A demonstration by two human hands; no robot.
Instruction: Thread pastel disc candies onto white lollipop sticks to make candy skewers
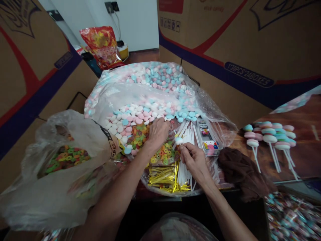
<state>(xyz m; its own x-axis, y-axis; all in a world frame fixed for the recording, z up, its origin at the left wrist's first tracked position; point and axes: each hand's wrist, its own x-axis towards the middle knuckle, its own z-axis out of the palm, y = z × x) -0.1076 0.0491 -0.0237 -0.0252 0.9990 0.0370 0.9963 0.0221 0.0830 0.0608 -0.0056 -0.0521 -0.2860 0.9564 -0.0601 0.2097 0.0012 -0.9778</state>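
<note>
My right hand pinches a white stick low down, with a pale blue and white marshmallow on its top end. My left hand reaches over the gummy rings to the near edge of the loose pink, white and blue marshmallows. Its fingers are curled in; whatever they hold is hidden. White sticks lie in a bundle beside my right hand. Below it are gold twist ties. A clear plastic box with a colourful label sits to the right.
A large clear bag of marshmallows stands behind. On the left is a plastic bag with gummy rings. Stacked marshmallow sticks lie at right, near a brown cloth. Cardboard boxes flank the table.
</note>
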